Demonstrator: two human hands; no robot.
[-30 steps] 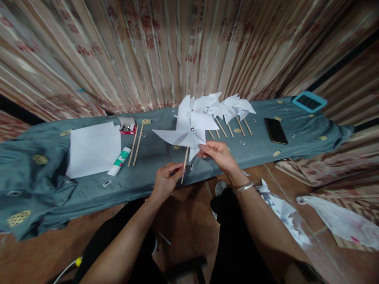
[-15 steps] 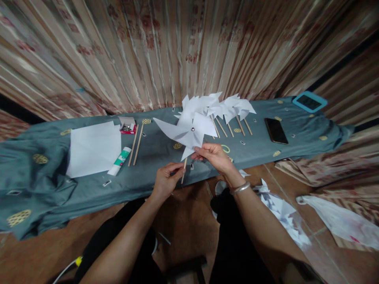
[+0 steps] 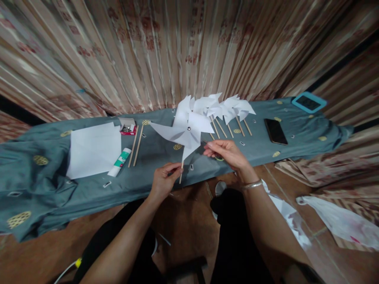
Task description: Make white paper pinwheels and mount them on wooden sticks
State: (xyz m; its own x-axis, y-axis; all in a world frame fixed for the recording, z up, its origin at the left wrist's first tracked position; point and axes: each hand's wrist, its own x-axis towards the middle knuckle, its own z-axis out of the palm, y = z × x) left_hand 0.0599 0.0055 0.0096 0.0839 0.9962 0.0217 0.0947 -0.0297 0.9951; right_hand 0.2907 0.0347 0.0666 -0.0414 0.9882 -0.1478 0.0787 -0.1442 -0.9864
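Left hand (image 3: 166, 178): pinched around stick (image 3: 181, 175) of pinwheel (image 3: 186, 135)
Right hand (image 3: 228, 152): gathered narrowly, just beside pinwheel; cannot tell if holding anything
Pinwheel: held above table (image 3: 160, 152), in front of other pinwheels (image 3: 233, 107)

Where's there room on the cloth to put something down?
Bare cloth lies right of the phone, below the clock, and left of the paper, though rumpled there. A smaller patch lies between the sticks and left hand. Box, glue and sticks crowd together; pinwheels bunch at the back.

Silver bangle (image 3: 252, 185), black trousers (image 3: 233, 240)
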